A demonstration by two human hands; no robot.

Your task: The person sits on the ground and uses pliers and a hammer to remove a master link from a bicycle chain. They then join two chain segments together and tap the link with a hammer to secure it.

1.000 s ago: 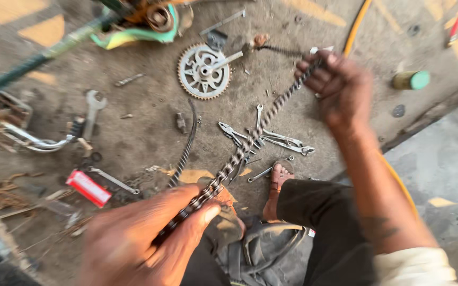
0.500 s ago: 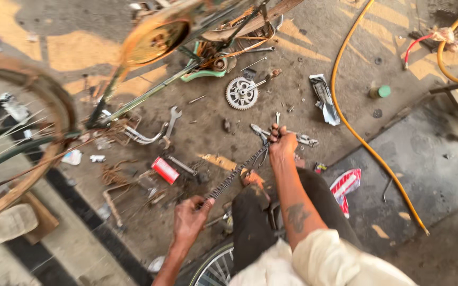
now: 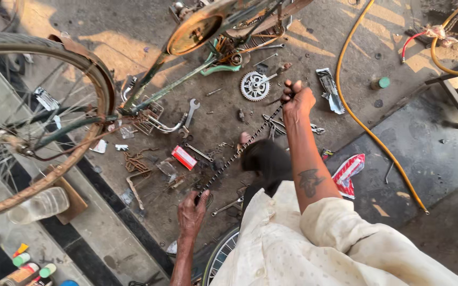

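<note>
Left hand: my left hand [image 3: 193,207] is clenched around the near end of a bicycle chain [image 3: 239,151], low and close to my body, knuckles up.
Right hand: my right hand [image 3: 298,98] is stretched out ahead, fist gripping the far end of the same chain.
Chain: it runs straight and taut between my two hands, lifted off the floor [image 3: 398,143] — held stretched like this, I judge, so its length hangs straight and its links can be looked over.
Beyond the right hand: a toothed chainring [image 3: 254,86] lies flat just to the left of my fist; a crumpled silver wrapper [image 3: 328,89] lies just to its right.
Under the chain: spanners [image 3: 191,111] and small loose tools are scattered on the floor, and a small red box [image 3: 184,157] sits left of the chain's middle.
Farther out: an upturned bicycle frame [image 3: 186,74] lies beyond my right hand, a large wheel [image 3: 43,122] stands well left of my left hand, and a yellow hose [image 3: 367,127] curves away to the right.
Hidden or unclear: my fingers cover both chain ends, so I cannot tell how they finish — my shirt sleeve [image 3: 335,233] and knee hide the floor nearest me, and the wheel is cut off at the left edge.
</note>
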